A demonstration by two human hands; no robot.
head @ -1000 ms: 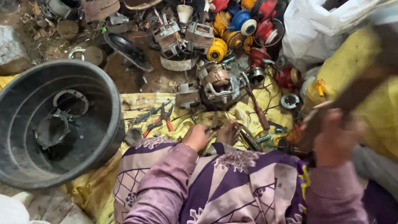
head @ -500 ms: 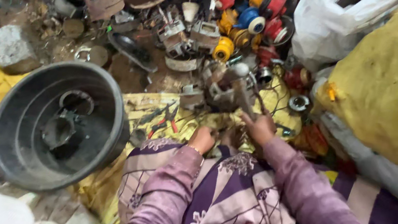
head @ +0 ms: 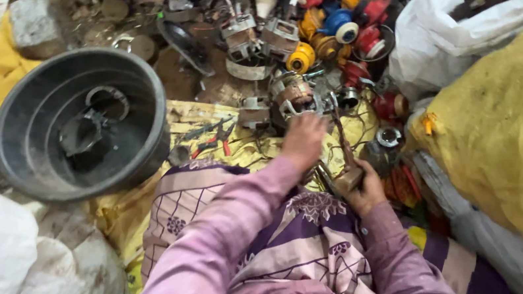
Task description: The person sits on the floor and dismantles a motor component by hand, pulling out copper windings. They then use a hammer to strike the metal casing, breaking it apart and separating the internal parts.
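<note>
I sit on the ground with a purple patterned cloth (head: 303, 238) over my lap. My left hand (head: 304, 139) reaches forward, its fingertips against a grey metal motor part (head: 293, 94) with copper windings. Whether the fingers close on it is hidden. My right hand (head: 364, 189) grips a rusty hammer-like tool (head: 345, 160), whose shaft points up and away toward the motor part. Both arms wear pink sleeves.
A big black tub (head: 23, 138) holding metal rings stands at the left. Red-handled pliers (head: 219, 138) lie on the yellow sheet (head: 212, 118). Several coloured motor spools (head: 336, 23) and scrap parts fill the back. A yellow sack (head: 516, 132) and a white bag (head: 441, 36) crowd the right.
My left hand has moved forward from my lap to the motor part. My right hand came down from the raised position at the right to beside my lap, the tool in its grip.
</note>
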